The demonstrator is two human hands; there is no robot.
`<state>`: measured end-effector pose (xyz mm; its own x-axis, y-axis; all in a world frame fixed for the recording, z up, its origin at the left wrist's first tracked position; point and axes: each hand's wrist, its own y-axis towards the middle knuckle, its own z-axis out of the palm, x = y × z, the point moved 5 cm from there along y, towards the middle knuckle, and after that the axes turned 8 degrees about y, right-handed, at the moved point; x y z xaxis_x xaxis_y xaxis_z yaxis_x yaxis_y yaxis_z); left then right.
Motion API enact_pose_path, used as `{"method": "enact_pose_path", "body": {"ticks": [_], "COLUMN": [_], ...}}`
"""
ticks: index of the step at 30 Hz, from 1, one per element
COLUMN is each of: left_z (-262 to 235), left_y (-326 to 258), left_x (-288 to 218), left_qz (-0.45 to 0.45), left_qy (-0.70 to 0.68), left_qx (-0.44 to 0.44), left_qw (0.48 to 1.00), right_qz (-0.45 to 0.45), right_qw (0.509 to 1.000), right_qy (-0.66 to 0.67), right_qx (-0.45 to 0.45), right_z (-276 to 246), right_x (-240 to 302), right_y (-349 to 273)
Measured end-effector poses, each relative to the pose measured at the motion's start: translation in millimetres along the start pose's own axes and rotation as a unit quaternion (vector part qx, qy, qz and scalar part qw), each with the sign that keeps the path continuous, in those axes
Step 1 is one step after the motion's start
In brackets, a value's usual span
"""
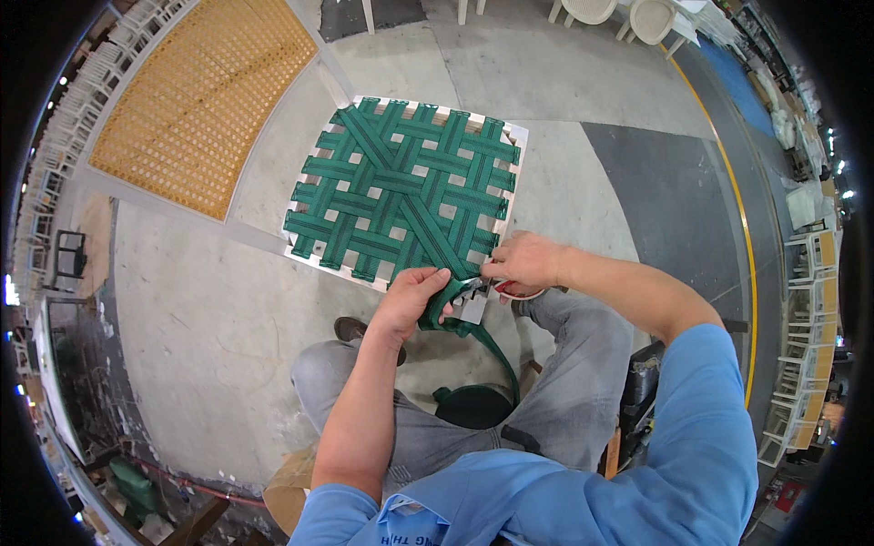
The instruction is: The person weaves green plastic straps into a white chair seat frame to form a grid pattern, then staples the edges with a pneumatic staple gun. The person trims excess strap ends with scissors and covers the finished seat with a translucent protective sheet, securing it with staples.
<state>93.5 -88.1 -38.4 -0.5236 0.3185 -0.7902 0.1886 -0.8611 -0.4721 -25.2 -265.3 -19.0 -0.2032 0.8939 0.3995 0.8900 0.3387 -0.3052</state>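
Note:
A chair seat woven with dark green webbing [396, 182] lies before me on a white frame [316, 257]. One strap [428, 232] runs diagonally over the weave to the near right corner. There my left hand [410, 298] pinches the loose green strap, which trails down [496, 350] to a roll of webbing [473, 407] between my legs. My right hand [533, 262] is closed on red-handled scissors [517, 290] beside the same corner. Their blades, close to the strap, are partly hidden by my fingers.
The chair's cane backrest [205, 100] stretches to the far left in its white frame. Stacked white chair frames [806, 337] stand along the right side, with more at the far left. White chairs [651, 20] stand at the back. A yellow line [739, 209] crosses the grey floor.

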Motion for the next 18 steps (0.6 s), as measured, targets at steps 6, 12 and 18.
{"method": "enact_pose_path", "body": {"ticks": [6, 12, 18], "left_z": [9.3, 106.3, 187.8], "left_y": [-25.1, -55.7, -73.3], "left_x": [-14.0, 68.8, 122.9], "left_qz": [0.025, -0.094, -0.174], "left_qy": [0.013, 0.174, 0.197], "left_qx": [0.035, 0.302, 0.301], "left_qw": [0.999, 0.933, 0.917], "right_qz": [0.150, 0.502, 0.688], "right_qw": [0.963, 0.691, 0.487], "right_qy": [0.094, 0.259, 0.174], "right_qx": [-0.204, -0.452, -0.509], "right_z": [-22.1, 24.1, 155.4], "right_x": [22.8, 89.8, 245.9], "right_y": [-70.1, -298.6, -464.0]}}
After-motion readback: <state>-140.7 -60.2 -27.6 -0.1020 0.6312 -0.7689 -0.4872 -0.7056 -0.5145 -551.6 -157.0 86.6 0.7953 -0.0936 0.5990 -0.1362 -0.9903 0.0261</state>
